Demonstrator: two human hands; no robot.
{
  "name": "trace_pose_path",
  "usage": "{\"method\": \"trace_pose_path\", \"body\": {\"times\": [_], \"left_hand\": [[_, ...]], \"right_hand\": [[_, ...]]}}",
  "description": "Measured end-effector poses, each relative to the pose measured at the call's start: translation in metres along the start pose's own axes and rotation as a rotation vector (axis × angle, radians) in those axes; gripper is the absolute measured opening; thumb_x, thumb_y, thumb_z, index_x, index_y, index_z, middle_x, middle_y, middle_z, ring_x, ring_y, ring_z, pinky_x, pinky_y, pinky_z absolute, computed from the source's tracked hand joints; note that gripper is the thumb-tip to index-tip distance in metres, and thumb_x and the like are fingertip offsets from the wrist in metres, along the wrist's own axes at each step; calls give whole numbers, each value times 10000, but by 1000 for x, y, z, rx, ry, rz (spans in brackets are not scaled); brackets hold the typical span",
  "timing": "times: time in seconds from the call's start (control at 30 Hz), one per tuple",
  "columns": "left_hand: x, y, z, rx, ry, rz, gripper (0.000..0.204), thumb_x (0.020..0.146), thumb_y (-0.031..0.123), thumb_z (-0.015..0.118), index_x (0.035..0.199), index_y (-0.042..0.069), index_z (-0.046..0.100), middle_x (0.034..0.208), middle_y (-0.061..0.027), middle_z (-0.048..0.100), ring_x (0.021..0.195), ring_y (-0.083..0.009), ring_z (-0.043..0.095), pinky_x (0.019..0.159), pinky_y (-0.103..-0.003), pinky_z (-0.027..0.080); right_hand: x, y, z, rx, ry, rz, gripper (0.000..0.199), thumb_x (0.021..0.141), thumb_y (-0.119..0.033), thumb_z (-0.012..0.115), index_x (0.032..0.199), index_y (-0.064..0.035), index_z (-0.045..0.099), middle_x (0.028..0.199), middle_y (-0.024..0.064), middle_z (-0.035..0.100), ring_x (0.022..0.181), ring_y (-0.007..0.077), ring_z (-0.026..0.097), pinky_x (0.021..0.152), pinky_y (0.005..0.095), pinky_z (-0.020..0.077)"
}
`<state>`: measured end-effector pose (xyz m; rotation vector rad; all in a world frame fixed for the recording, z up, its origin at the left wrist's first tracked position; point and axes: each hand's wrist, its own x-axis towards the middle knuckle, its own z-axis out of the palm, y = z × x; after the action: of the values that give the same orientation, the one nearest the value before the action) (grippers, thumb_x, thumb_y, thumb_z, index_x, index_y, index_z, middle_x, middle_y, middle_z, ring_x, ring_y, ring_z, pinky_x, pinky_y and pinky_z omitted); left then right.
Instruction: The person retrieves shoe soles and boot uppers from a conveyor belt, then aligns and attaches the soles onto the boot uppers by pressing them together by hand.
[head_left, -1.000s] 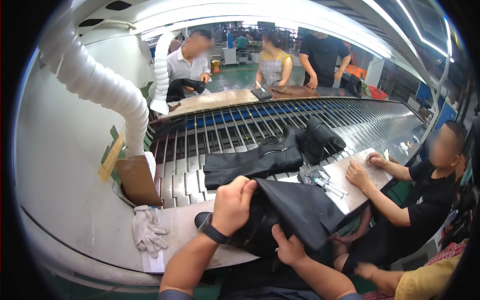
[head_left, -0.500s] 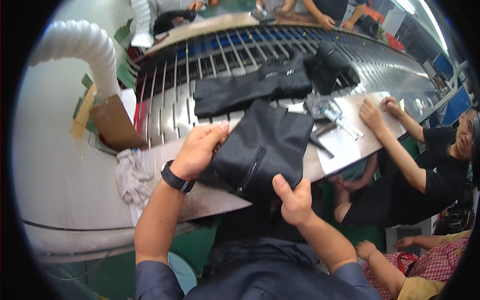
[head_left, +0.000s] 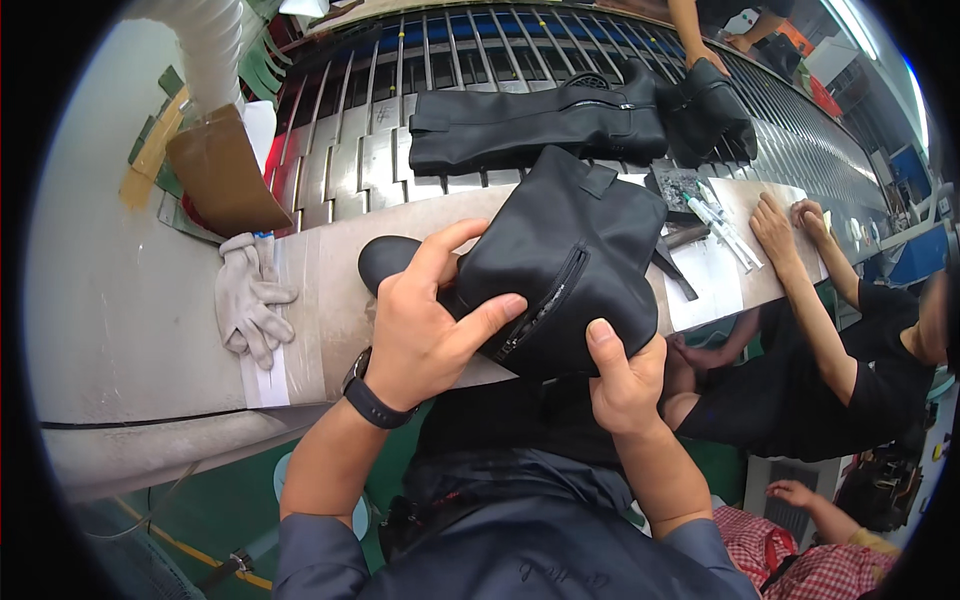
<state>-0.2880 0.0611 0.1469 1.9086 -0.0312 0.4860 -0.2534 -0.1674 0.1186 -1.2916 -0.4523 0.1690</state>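
Note:
Between my two hands is a black leather boot (head_left: 545,260), tilted, its short zipper (head_left: 550,300) facing me and its rounded toe showing past my left hand. My left hand (head_left: 425,320) wraps its left side, the thumb lying beside the zipper. My right hand (head_left: 625,375) grips the lower right side with its thumb on top; its other fingers are hidden beneath. Beyond it, a second tall black boot (head_left: 530,125) lies on its side on the metal roller conveyor (head_left: 360,160). Another black boot piece (head_left: 708,115) lies at its right end, under a person's hand (head_left: 705,58).
Pale work gloves (head_left: 250,300) lie on the bench (head_left: 330,310) at left, near a brown board (head_left: 222,170) and a white duct hose (head_left: 210,60). At right, syringes (head_left: 725,228) lie on white paper beside a seated co-worker's hands (head_left: 780,230).
My left hand has slid inward over the boot, its thumb now beside the zipper. The boot has turned so its toe shows at left. A person's hand now touches the far boot piece.

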Motion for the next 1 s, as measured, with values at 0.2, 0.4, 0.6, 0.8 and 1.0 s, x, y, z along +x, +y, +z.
{"method": "trace_pose_path", "body": {"times": [0.2, 0.4, 0.6, 0.8, 1.0], "left_hand": [[3, -2, 2, 23, 8, -21, 575, 888, 124, 863, 1392, -16, 623, 686, -70, 625, 579, -124, 547, 583, -303, 456], [6, 4, -3, -78, -72, -122, 564, 942, 66, 816, 1441, -52, 582, 1024, -143, 815, 945, -133, 752, 829, -269, 564], [10, 2, -3, -42, 35, -34, 520, 911, 182, 862, 1336, -34, 654, 716, -118, 643, 609, -178, 612, 595, -338, 481], [4, -6, 5, -102, 17, -1, 381, 1003, 310, 807, 1056, -44, 675, 798, -169, 702, 673, -229, 690, 632, -355, 526], [6, 13, 3, -228, 64, -13, 314, 1037, 266, 763, 1007, -30, 663, 793, -169, 721, 693, -264, 726, 650, -358, 538]], "right_hand": [[6, -1, -2, 0, -31, 9, 437, 1093, -137, 586, 1477, 68, 549, 1424, 175, 664, 1290, 245, 655, 1132, 389, 493], [5, 4, -10, 48, -39, 32, 458, 1091, -139, 584, 1492, 76, 536, 1435, 197, 658, 1306, 273, 658, 1149, 419, 493], [7, -2, -5, -4, -30, 47, 512, 1089, -216, 595, 1486, 100, 532, 1436, 215, 655, 1295, 296, 662, 1142, 428, 493], [4, 2, -2, 38, -159, 37, 724, 1010, -417, 743, 1467, 111, 552, 1430, 193, 668, 1336, 294, 634, 1162, 430, 467], [-43, 38, -38, -172, -346, 215, 820, 1018, -442, 737, 1578, 76, 435, 1590, 169, 540, 1461, 308, 529, 1244, 450, 392]]}}
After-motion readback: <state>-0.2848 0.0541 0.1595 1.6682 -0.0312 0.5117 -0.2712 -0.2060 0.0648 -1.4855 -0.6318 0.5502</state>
